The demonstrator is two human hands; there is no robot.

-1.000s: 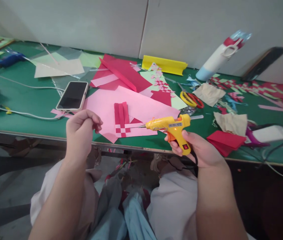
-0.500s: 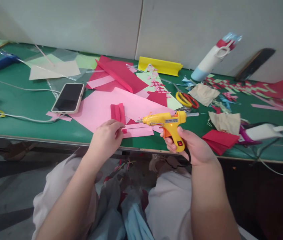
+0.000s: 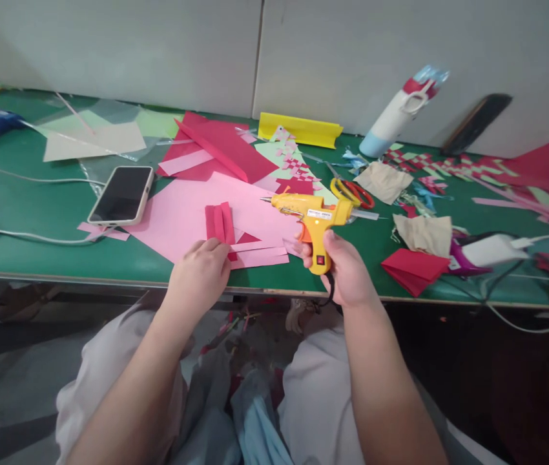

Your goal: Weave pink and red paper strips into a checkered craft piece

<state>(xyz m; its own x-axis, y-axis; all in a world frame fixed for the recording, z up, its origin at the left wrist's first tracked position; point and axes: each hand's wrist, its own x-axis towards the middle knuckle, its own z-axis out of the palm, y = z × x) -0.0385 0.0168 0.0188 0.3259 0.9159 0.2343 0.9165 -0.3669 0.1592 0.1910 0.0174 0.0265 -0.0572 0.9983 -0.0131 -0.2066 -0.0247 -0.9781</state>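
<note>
By the counter's [image 3: 22, 258] front edge, the left hand [image 3: 199, 272] touches red paper strips [image 3: 219, 223], its hold unclear, while the right hand [image 3: 347, 268] grips a yellow glue gun [image 3: 323, 227].

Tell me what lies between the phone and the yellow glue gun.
In the head view, the pink sheet spans most of the stretch between the phone and glue gun, with red strips lying on it.

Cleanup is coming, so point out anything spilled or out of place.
Coloured scraps lie on the floor below the green table's front edge; they look dropped, since the other paper is on top.
</note>
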